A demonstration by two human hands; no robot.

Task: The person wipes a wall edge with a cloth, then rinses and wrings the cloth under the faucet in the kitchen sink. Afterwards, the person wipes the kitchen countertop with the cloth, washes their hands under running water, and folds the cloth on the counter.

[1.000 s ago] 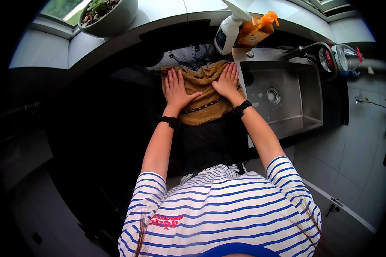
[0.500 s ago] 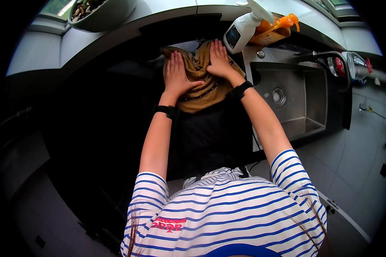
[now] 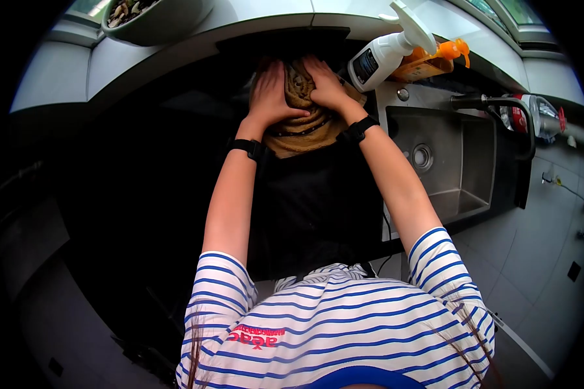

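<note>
A brown towel (image 3: 305, 133) lies bunched on the dark counter, with a dark dotted band across it and folds rising between my hands. Along its left side rests my left hand (image 3: 269, 97), fingers stretched forward and thumb pointing inward over the cloth. My right hand (image 3: 328, 87) presses on the right side with its fingers extended too. Both hands are open, and shadow partly hides the fingertips at the far edge. Just right of my right hand stands a white spray bottle (image 3: 383, 58) with a dark label.
An orange pump bottle (image 3: 428, 63) stands behind the spray bottle. To the right is a steel sink (image 3: 444, 162) with a dark faucet (image 3: 499, 102) and clear plastic bottles (image 3: 535, 117) beyond. A planter (image 3: 152, 24) sits on the white ledge (image 3: 259, 18).
Both hands have slid forward, away from me, on the towel. The cloth between them is now squeezed into tighter, higher folds. The view has shifted slightly.
</note>
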